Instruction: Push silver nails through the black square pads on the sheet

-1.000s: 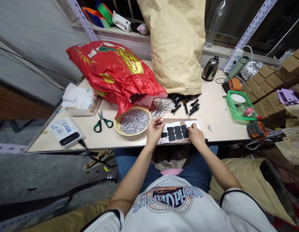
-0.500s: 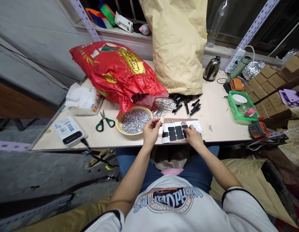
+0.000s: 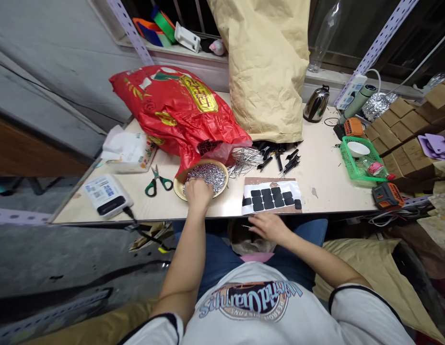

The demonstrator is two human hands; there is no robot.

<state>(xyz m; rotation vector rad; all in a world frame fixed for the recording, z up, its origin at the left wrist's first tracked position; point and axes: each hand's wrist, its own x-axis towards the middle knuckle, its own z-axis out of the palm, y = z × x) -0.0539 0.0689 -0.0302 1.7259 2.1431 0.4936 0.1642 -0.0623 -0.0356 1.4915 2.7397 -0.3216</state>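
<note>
My left hand (image 3: 198,192) reaches into a yellow bowl (image 3: 179,190) filled with small shiny metal pieces (image 3: 212,173), its fingers curled down among them. My right hand (image 3: 268,226) hovers below the table's front edge, over my lap, with something thin and metallic pinched at its fingertips. On the table in front of me lies a white sheet with black square pads (image 3: 271,198) on it. Behind the sheet sit a pile of thin metal pins (image 3: 244,159) and several black clips (image 3: 282,159).
A red plastic bag (image 3: 179,109) and a tall brown paper sack (image 3: 267,67) stand at the back. Green-handled scissors (image 3: 157,182), a white device (image 3: 106,195), a tissue pack (image 3: 127,148), a kettle (image 3: 315,104), a green basket (image 3: 358,160) and cardboard boxes (image 3: 405,143) surround the work area.
My left hand has moved from the sheet of pads left into the bowl. My right hand has left the sheet and dropped below the table edge.
</note>
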